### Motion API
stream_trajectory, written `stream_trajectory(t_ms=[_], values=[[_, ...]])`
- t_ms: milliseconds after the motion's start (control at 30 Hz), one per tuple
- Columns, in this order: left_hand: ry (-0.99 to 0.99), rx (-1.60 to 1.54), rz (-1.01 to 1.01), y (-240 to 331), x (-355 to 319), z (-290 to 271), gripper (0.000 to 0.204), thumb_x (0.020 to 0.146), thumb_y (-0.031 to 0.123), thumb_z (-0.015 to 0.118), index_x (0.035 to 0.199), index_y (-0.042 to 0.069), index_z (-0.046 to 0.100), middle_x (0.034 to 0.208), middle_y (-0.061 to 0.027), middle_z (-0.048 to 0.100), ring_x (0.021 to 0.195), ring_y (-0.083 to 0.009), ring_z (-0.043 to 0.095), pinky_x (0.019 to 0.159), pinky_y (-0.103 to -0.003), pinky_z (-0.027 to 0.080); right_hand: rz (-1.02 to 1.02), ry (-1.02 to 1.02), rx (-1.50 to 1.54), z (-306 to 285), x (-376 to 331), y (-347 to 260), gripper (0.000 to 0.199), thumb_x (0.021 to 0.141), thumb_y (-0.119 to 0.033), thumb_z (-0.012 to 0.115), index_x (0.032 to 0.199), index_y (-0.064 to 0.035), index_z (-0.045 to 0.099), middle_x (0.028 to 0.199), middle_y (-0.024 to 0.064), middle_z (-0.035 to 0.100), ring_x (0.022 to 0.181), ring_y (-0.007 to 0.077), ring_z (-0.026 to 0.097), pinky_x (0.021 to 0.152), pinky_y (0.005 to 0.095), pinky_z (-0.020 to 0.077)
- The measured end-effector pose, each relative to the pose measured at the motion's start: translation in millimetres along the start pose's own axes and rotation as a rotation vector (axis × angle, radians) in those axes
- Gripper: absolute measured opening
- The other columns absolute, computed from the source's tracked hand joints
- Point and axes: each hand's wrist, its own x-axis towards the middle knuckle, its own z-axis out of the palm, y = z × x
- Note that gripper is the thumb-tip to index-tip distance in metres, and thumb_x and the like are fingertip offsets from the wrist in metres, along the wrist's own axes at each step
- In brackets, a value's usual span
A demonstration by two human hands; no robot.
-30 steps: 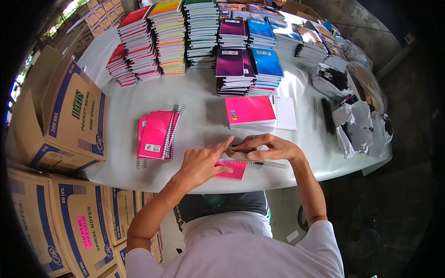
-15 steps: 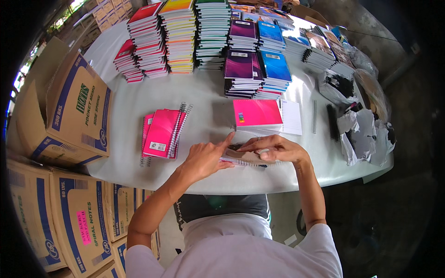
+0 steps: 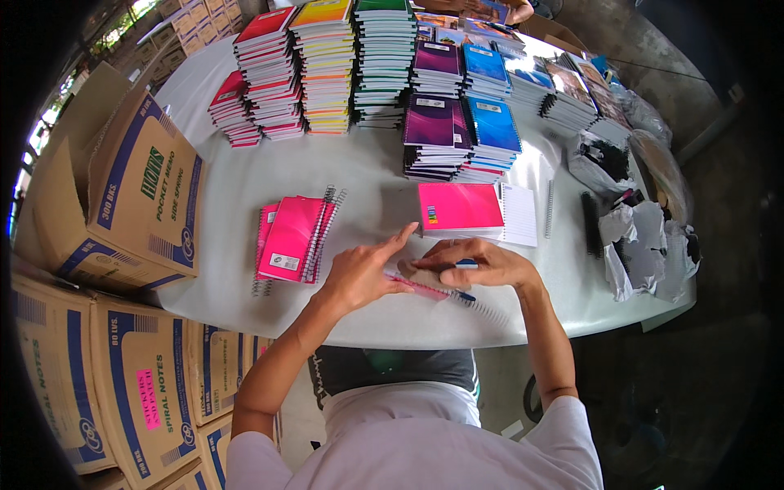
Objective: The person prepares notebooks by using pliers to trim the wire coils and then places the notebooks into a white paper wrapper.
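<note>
A small spiral notebook (image 3: 423, 287) with a pink edge stands tilted between my hands near the table's front edge. My left hand (image 3: 359, 276) steadies its left end, thumb against the near side and index finger stretched out beyond. Curled over the notebook's far side, my right hand (image 3: 483, 265) grips a slim blue tool (image 3: 465, 264), whose kind I cannot make out. A loose length of wire coil (image 3: 488, 314) sticks out past the notebook's right end. Just beyond my hands lies a stack of pink-covered pads (image 3: 461, 206), with a lined sheet (image 3: 519, 216) at its right.
Several pink spiral notebooks (image 3: 290, 241) lie at the left, beside an open carton (image 3: 143, 196). Tall notebook stacks (image 3: 384, 65) line the back. A single wire coil (image 3: 550, 208) and torn bags of black coils (image 3: 629, 241) are at the right. Another person's arm (image 3: 518, 11) shows at the far edge.
The notebook between my hands has tipped, showing its pink edge, and its coil now juts further toward the lower right. The blue tool shows more clearly. An arm has appeared at the far edge.
</note>
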Motion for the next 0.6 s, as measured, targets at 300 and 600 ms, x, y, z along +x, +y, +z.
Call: stream_trajectory(t_ms=[300,600], values=[[0.027,-0.374,0.161,-35.7,-6.8,29.5,0.088,0.076,0.034,0.081,0.150,0.028,0.035,0.115,-0.0081,0.070,0.104,-0.0367,0.065,0.085,-0.042,0.054,0.124,-0.100,-0.222,3.4,4.3,-14.9,0.051,0.093,-0.043,0.061,0.124,-0.0041,0.066,0.100,0.0151,0.069,0.095,0.0228,0.064,0.083,0.0337,0.0495],[0.161,-0.627,0.129,-34.1,-24.1,26.5,0.104,0.068,0.012,0.088,0.153,0.021,0.030,0.132,-0.0138,0.062,0.118,-0.0235,0.062,0.092,-0.032,0.052,-0.070,-0.073,0.043,17.0,-0.1,3.1,0.055,0.089,-0.047,0.065,0.126,-0.0063,0.066,0.114,0.0225,0.065,0.109,0.0327,0.061,0.091,0.0397,0.0477]])
